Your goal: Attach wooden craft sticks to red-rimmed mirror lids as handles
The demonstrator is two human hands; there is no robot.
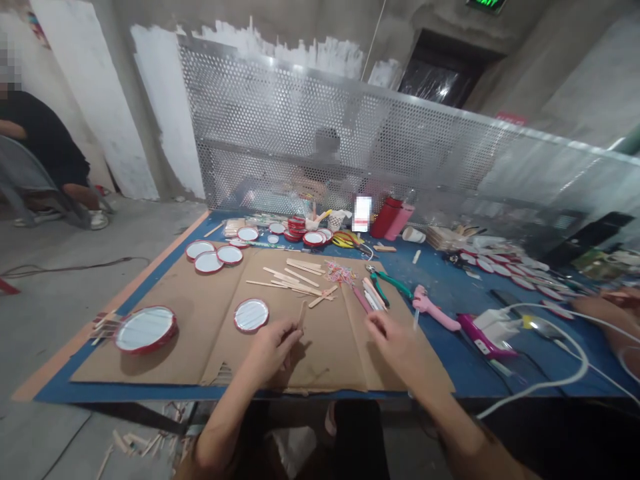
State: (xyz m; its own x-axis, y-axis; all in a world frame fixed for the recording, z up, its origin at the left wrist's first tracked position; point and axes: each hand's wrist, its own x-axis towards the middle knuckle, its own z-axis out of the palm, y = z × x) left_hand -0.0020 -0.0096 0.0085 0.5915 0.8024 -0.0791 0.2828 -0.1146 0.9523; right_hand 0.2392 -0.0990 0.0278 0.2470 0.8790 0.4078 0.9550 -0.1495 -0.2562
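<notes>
My left hand (275,343) is closed on a flat wooden craft stick (303,312), which stands nearly upright above the cardboard. My right hand (393,337) has curled fingers at the near end of a slim, dull-pink pen-like tool (361,299). Beside that tool lie several pens (375,293). Loose craft sticks (290,280) are scattered beyond my hands, near a tangle of coloured rubber bands (341,272). To the left of my left hand rests a round, red-rimmed disc (251,315); farther left is a stack of larger red-rimmed discs (146,329).
The cardboard sheet (190,363) covers part of the blue table. Green-handled pliers (393,283), a pink glue gun (433,310) and a purple power strip (483,339) with white cables lie to the right. A perforated metal screen (260,113) stands behind. Another person's arm (607,320) reaches in at right.
</notes>
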